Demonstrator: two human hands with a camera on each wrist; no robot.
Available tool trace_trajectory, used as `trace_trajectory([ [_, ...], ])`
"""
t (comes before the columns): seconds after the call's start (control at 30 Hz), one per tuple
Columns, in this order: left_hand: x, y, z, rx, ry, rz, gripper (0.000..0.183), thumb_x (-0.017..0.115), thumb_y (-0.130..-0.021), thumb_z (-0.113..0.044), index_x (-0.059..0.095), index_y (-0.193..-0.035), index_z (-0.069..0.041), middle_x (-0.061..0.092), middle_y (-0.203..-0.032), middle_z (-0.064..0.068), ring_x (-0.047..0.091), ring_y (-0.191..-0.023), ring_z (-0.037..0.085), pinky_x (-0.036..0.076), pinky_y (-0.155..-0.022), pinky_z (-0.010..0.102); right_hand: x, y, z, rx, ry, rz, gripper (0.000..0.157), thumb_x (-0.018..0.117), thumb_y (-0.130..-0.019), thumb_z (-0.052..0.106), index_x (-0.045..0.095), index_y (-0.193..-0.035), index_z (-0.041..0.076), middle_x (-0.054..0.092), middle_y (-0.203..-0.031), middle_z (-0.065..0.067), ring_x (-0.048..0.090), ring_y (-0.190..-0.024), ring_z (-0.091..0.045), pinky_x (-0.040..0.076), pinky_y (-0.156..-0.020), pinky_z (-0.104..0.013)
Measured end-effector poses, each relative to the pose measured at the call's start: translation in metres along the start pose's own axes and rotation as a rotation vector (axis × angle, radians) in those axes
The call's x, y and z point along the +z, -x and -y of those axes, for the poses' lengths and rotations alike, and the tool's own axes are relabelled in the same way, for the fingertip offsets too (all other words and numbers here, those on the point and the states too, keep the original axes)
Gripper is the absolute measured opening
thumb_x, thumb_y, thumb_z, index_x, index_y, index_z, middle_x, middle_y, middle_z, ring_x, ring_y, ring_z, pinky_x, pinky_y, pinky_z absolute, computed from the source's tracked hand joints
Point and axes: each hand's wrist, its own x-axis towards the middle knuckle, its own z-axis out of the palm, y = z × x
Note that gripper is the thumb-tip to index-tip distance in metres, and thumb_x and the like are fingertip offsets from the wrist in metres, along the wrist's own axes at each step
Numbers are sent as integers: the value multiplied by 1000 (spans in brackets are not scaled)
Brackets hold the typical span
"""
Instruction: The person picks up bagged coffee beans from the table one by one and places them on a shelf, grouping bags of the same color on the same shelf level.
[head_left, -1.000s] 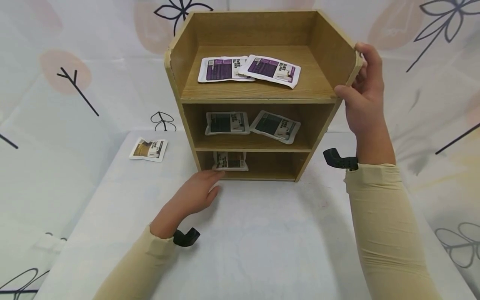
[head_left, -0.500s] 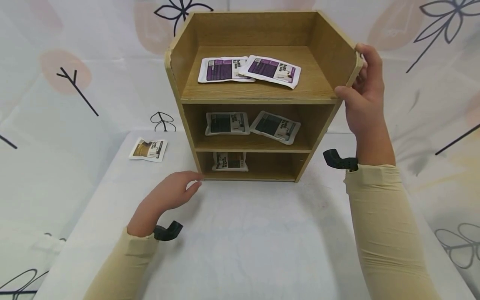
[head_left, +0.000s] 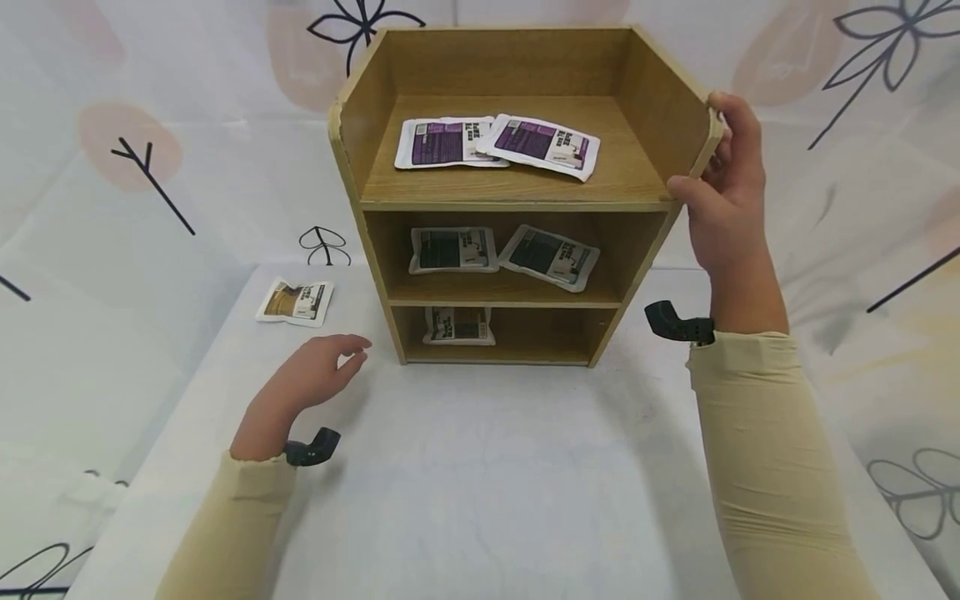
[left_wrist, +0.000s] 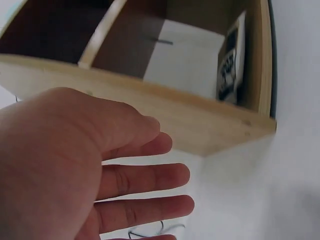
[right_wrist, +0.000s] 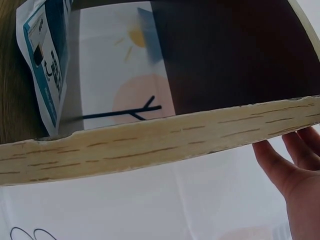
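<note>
A small wooden shelf (head_left: 480, 206) stands upright with three levels. My right hand (head_left: 726, 196) grips the upper front edge of its right side panel, thumb in front. In the right wrist view the fingertips (right_wrist: 267, 152) meet that panel. My left hand (head_left: 303, 379) hangs over the table left of the shelf, holding nothing. Its fingers (left_wrist: 150, 180) are spread and loosely bent in the left wrist view. Behind that hand lies a white sachet with a brown label (head_left: 296, 302). A similar brown-labelled sachet (head_left: 459, 326) lies on the bottom level, at the left.
Two purple-labelled sachets (head_left: 540, 146) overlap on the top level. On the middle level two dark green sachets (head_left: 551, 257) lie side by side. A white cloth (head_left: 487, 483) covers the table, and a patterned white sheet (head_left: 187, 67) hangs behind.
My left hand has moved left, away from the shelf's lower left front, toward the loose sachet on the table. The right hand keeps its grip, and the sachets lie as before.
</note>
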Motion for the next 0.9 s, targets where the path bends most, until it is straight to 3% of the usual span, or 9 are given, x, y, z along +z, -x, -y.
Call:
trace_trajectory([
  [0.2,3,-7,23,-26,13,-26,36,50,-99,-22,60,-130,-5,63,-129,16,58,-119,35,47,-99,53,1,0,-1,-4,-25,3,59,55,-77,-12,42,-130,10,47,-130,-13,46,-117,-27,39,-93,-33],
  [0.47,6,-23,57,-86,-20,-65,40,49,-98,-21,54,-135,-5,55,-138,18,48,-131,38,37,-109,55,2,0,-1,-16,-49,6,59,54,-76,-13,43,-129,10,49,-128,-13,46,-116,-27,39,-92,-33],
  [0.73,9,-41,86,-243,-65,-66,47,46,-98,-27,44,-142,-9,41,-147,24,35,-135,47,31,-109,63,0,1,1,-8,-9,12,59,55,-77,-11,42,-130,11,49,-129,-12,46,-116,-26,39,-92,-33],
  [0.9,9,-50,101,-300,-85,-126,53,46,-96,-25,39,-145,-6,34,-148,28,31,-135,51,30,-106,67,-2,0,2,-4,22,15,60,56,-77,-10,42,-132,12,48,-130,-12,46,-117,-25,38,-93,-33],
])
